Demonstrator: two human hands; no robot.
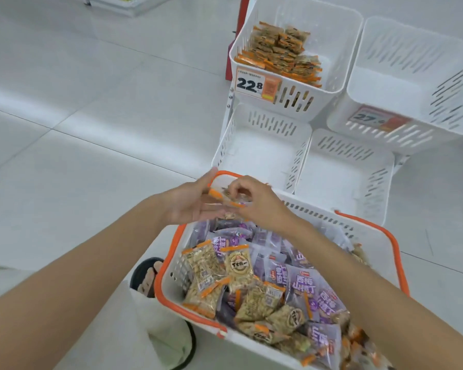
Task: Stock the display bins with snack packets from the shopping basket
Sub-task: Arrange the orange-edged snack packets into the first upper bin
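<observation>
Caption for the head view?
Left hand and right hand hold orange-edged snack packets over the shopping basket, near one stocked display bin.

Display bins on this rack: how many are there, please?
4: upper left bin, holding packets; upper right bin, lower left bin and lower right bin, empty. Others possibly off-frame.
</observation>
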